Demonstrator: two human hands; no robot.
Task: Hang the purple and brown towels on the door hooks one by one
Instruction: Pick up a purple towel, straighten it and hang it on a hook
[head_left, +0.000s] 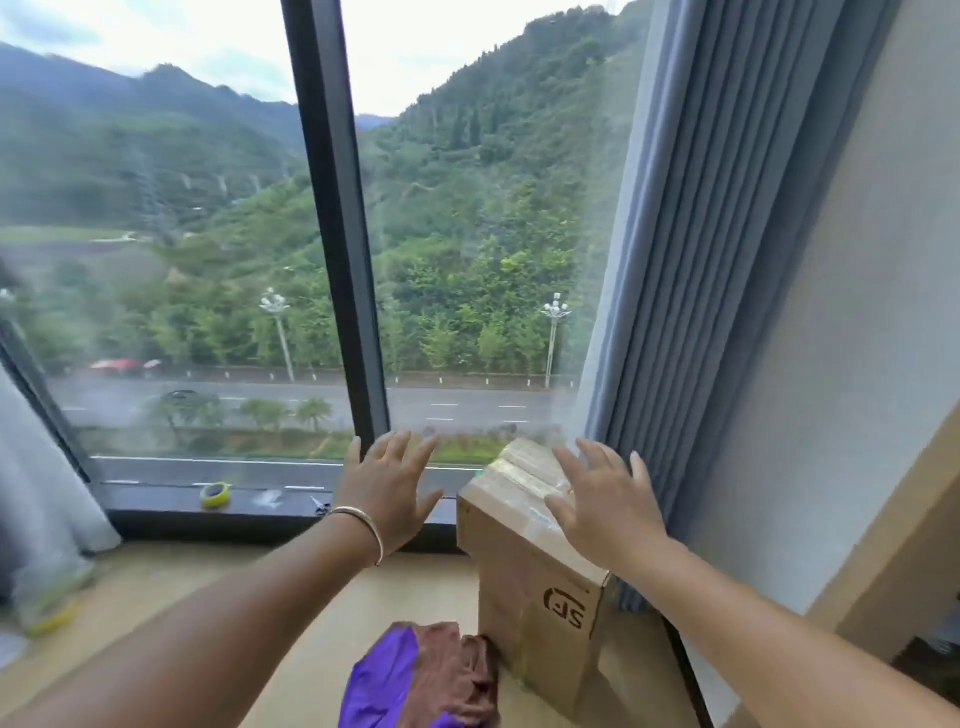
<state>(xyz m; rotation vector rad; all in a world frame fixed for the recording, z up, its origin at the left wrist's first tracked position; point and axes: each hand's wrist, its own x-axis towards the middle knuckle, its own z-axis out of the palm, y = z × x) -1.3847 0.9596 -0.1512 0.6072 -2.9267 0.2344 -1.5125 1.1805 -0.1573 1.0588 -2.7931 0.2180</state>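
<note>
Left hand (387, 488) raised, fingers spread, grasping nothing, silver bracelet (363, 530) on wrist. Right hand (602, 499) likewise released, fingers spread above cardboard box (535, 592). Purple towel (384, 680) and brown towel (447, 670) bunched together on floor, touching box base. Tape roll (215, 494) on windowsill (156, 501).
</note>
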